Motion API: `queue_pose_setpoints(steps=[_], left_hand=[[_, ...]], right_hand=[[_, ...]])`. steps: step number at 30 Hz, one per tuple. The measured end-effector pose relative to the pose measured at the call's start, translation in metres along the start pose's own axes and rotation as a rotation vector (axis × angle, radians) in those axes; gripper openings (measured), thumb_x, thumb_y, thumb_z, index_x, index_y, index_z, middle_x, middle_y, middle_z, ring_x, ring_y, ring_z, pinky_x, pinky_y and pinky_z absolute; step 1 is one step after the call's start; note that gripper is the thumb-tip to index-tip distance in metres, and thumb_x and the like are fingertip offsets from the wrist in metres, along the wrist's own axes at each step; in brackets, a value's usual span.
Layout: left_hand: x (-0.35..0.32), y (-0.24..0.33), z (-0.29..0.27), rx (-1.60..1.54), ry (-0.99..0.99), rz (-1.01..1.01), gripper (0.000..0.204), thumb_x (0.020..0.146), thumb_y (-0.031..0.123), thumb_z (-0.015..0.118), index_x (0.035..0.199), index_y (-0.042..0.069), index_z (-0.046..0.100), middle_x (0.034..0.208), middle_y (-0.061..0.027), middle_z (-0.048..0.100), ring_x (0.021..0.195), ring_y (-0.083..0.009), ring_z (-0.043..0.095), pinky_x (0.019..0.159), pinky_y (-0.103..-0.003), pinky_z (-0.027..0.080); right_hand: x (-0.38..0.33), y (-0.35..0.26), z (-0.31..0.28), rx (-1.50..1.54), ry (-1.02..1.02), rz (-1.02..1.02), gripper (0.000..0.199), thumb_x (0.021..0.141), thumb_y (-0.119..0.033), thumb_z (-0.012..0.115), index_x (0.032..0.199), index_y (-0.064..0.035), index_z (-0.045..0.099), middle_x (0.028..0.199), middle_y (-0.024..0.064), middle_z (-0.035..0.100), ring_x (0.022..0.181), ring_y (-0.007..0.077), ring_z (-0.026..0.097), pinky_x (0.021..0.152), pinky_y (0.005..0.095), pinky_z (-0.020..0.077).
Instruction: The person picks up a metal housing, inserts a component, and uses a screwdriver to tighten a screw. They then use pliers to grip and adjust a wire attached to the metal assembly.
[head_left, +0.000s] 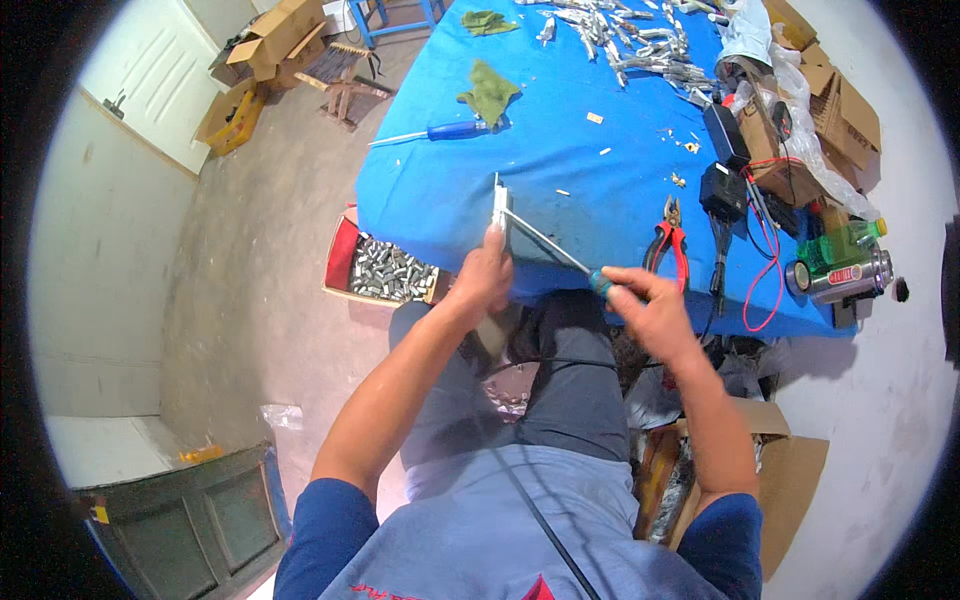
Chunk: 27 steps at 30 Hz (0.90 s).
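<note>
Beside table edge [420,225], red-sided box [345,262] of metal parts [390,270].

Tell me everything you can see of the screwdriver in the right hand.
The screwdriver has a slim, bare metal shaft and a teal-green handle, mostly hidden inside the right hand. It lies slanted, handle low at the table's near edge, shaft running up and left over the blue table cover. Its tip meets the small white metal part that the left hand holds upright at the table edge. Whether the tip sits in a screw is too small to tell.
</note>
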<state>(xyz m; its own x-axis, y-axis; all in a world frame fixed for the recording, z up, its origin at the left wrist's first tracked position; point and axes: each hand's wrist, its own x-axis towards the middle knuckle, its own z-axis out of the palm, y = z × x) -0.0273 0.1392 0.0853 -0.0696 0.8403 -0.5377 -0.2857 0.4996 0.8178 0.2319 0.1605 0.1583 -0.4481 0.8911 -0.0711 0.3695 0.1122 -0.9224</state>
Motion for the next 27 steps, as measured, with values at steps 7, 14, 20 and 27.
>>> queue_pose_setpoints(steps=[7,14,20,27], left_hand=[[-0.007,0.006,-0.003,-0.033,-0.024,-0.019,0.068,0.095,0.072,0.034,0.056,0.017,0.029,0.048,0.0013,0.026,0.040,-0.0155,0.026,0.042,-0.032,0.022],[-0.006,0.004,-0.005,-0.010,-0.029,-0.020,0.067,0.094,0.072,0.035,0.056,0.017,0.030,0.048,0.0021,0.027,0.040,-0.0143,0.026,0.041,-0.032,0.022],[-0.007,0.007,-0.003,0.019,0.006,0.007,0.067,0.094,0.073,0.037,0.056,0.018,0.030,0.049,0.0032,0.025,0.041,-0.0136,0.024,0.041,-0.032,0.020],[-0.003,0.000,-0.006,-0.006,0.007,-0.022,0.067,0.093,0.073,0.038,0.056,0.018,0.030,0.049,0.0031,0.025,0.041,-0.0138,0.024,0.042,-0.031,0.019]], right_hand=[[-0.007,-0.020,0.003,0.119,-0.055,0.274,0.031,0.094,-0.017,0.062,0.123,-0.0075,0.066,0.082,0.0070,0.068,0.054,0.0079,0.055,0.048,0.0247,0.0457],[0.002,-0.019,-0.005,0.119,-0.064,0.227,0.030,0.092,-0.020,0.065,0.120,-0.0072,0.068,0.085,0.0042,0.069,0.059,0.0048,0.054,0.049,0.0243,0.0449],[-0.024,0.007,0.049,-0.745,0.230,-0.513,0.036,0.086,-0.015,0.068,0.122,-0.0129,0.064,0.075,0.0118,0.063,0.061,0.0297,0.065,0.052,0.0400,0.0530],[-0.004,-0.012,0.012,0.365,-0.017,0.282,0.034,0.094,-0.022,0.064,0.123,-0.0041,0.065,0.083,0.0039,0.067,0.067,0.0045,0.058,0.048,0.0222,0.0451]])
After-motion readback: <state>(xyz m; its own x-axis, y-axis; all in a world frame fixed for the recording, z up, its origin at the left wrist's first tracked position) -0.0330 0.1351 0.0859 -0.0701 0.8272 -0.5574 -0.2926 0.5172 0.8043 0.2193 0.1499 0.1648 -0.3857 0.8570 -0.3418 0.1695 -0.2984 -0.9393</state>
